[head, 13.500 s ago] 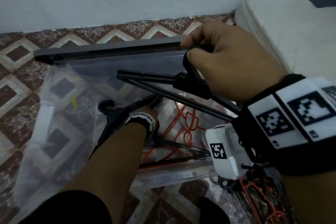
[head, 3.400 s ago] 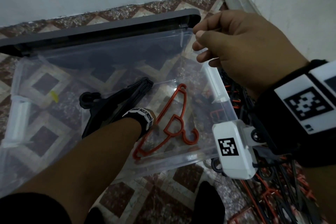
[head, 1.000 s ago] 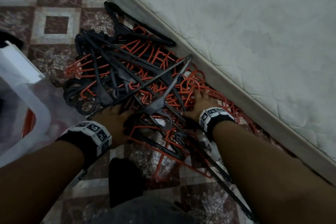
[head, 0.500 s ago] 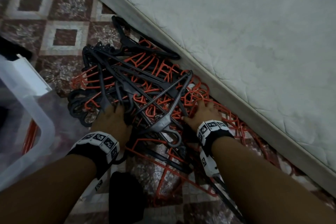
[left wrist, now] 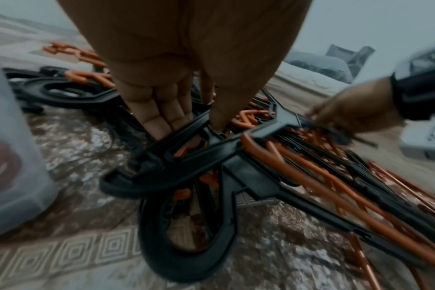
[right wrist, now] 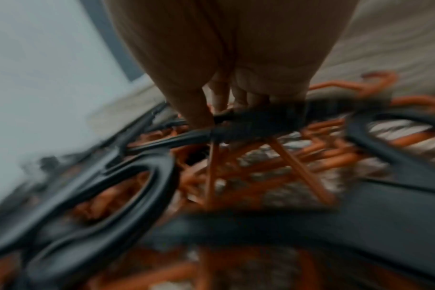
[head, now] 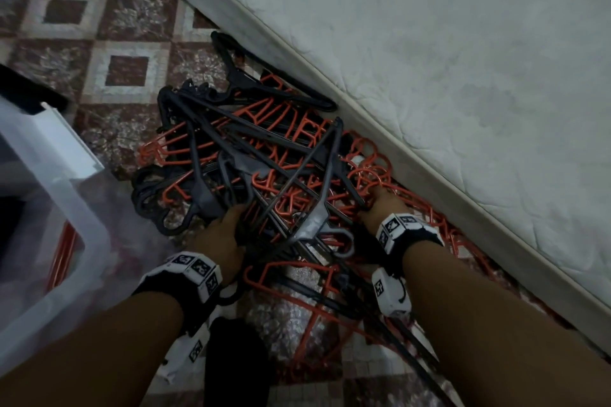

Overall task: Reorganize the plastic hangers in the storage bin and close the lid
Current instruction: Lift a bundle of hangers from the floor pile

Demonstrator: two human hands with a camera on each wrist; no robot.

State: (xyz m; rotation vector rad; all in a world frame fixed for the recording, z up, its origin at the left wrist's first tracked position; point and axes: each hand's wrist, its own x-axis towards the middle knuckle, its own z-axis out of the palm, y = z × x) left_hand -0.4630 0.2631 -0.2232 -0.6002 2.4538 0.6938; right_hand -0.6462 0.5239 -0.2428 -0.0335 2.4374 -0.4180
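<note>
A tangled pile of black and orange plastic hangers [head: 264,155] lies on the patterned floor beside the mattress. My left hand [head: 221,235] reaches into the pile's near left side; its fingers [left wrist: 162,117] and thumb curl round a bundle of black hangers [left wrist: 186,149]. On the near right side, my right hand [head: 383,205] grips a black hanger bar [right wrist: 261,121] over orange ones, though the right wrist view is blurred. The clear storage bin [head: 76,201] stands open at the left, with an orange hanger [head: 62,254] showing through its wall.
A white mattress [head: 429,59] runs diagonally along the pile's right side and hems it in. The bin's dark lid [head: 26,92] shows at the far left. A dark-clad foot [head: 234,363] rests on the floor between my forearms.
Both hands have pushed slightly deeper into the pile and closed on hangers. The view has tilted a little, so the pile sits lower in the frame.
</note>
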